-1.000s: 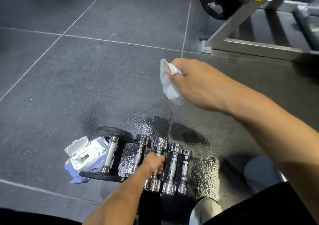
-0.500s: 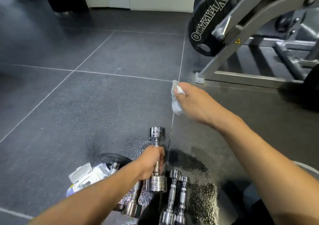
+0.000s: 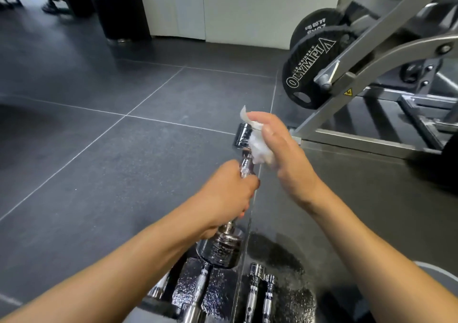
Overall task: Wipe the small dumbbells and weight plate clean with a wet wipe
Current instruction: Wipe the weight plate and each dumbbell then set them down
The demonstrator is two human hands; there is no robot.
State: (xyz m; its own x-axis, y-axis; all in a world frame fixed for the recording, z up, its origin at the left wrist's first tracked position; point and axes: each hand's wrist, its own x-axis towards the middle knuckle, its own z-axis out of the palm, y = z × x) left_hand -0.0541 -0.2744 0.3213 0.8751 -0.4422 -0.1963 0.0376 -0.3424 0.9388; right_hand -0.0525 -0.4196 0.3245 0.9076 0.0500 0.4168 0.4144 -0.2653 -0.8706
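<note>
My left hand (image 3: 229, 194) grips the knurled handle of a small chrome dumbbell (image 3: 220, 248) and holds it raised and tilted, far head up. My right hand (image 3: 280, 154) holds a crumpled white wet wipe (image 3: 260, 146) pressed against the right side of the dumbbell's far head (image 3: 244, 134). Several other small chrome dumbbells (image 3: 255, 288) lie side by side on the floor near the bottom edge, partly hidden by my arms. The small weight plate is out of sight.
The dark tiled floor shows a wet patch (image 3: 280, 255) around the lying dumbbells. A grey steel machine frame (image 3: 352, 139) with a large black Olympia plate (image 3: 312, 67) stands at the right. A white wall (image 3: 235, 8) runs along the back.
My left hand has lifted the dumbbell higher off the floor. My right hand has brought the wipe in from the right onto its far head. The view has tilted upward.
</note>
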